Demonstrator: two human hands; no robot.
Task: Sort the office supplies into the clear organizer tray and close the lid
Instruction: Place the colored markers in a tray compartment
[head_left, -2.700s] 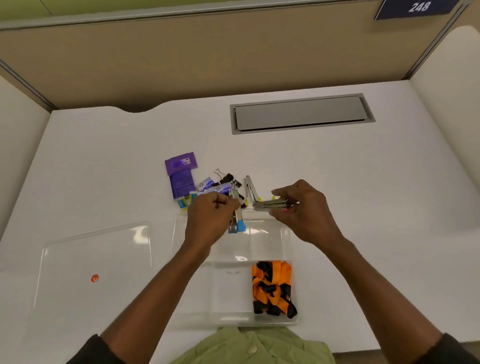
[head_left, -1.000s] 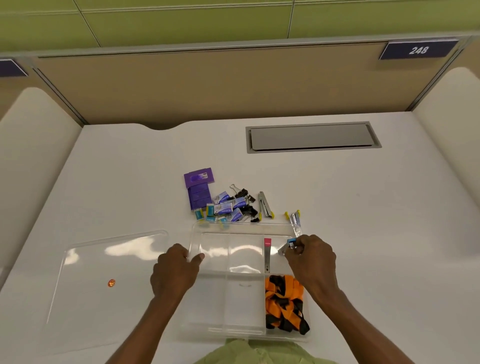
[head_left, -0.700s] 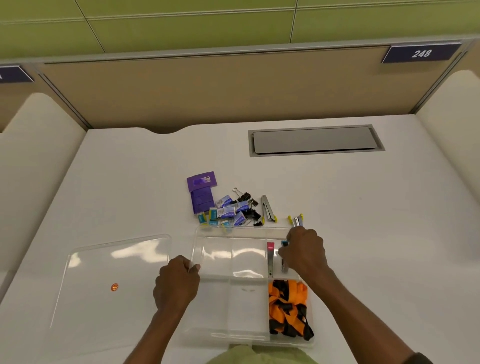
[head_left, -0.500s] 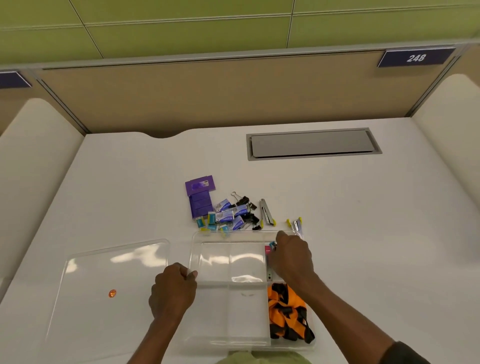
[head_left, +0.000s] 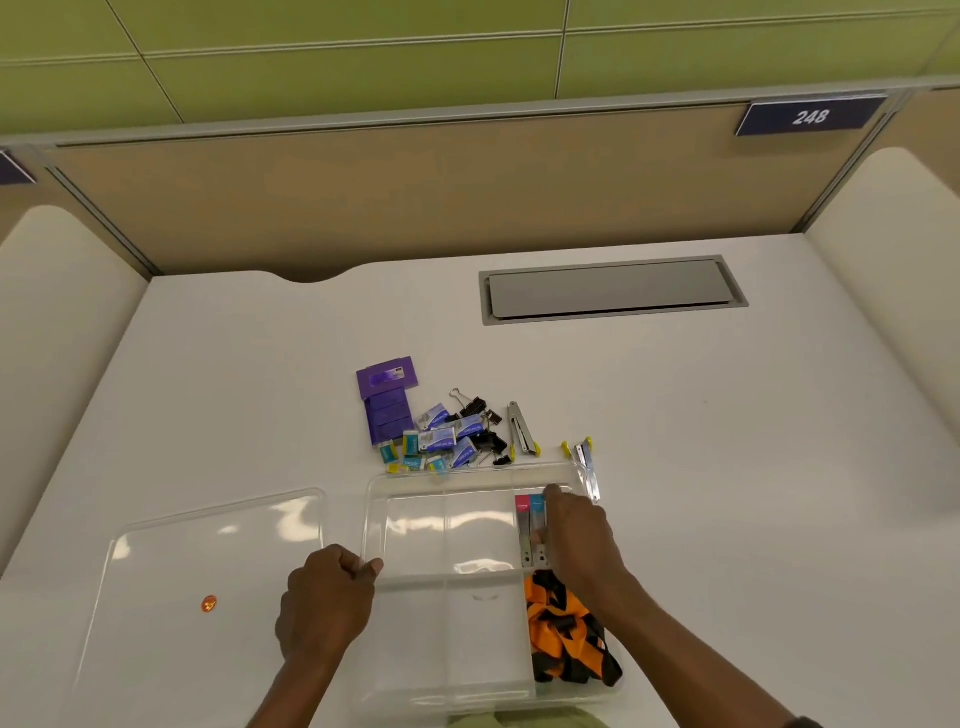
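The clear organizer tray (head_left: 371, 525) lies in front of me. My left hand (head_left: 324, 605) grips its left rim. My right hand (head_left: 576, 530) lies palm down in the far right compartment, fingers stretched forward and thumb touching a blue-tipped metal tool (head_left: 538, 512). A pink-tipped metal tool (head_left: 522, 525) lies beside it in the same compartment. An orange and black lanyard (head_left: 566, 629) fills the near right compartment. The clear lid (head_left: 208, 551) lies flat to the left of the tray.
Beyond the tray lies a pile: a purple box (head_left: 387, 402), small blue and teal packets (head_left: 441, 441), black binder clips (head_left: 480, 421) and a yellow-tipped metal tool (head_left: 521, 428). Another yellow-tipped tool (head_left: 587, 457) lies at the tray's far right corner. A grey cable hatch (head_left: 613, 288) is set in the desk.
My right hand brought the blue-tipped tool down into the far right compartment and laid it beside the pink-tipped one. My left hand moved from the pile to the tray's left rim.
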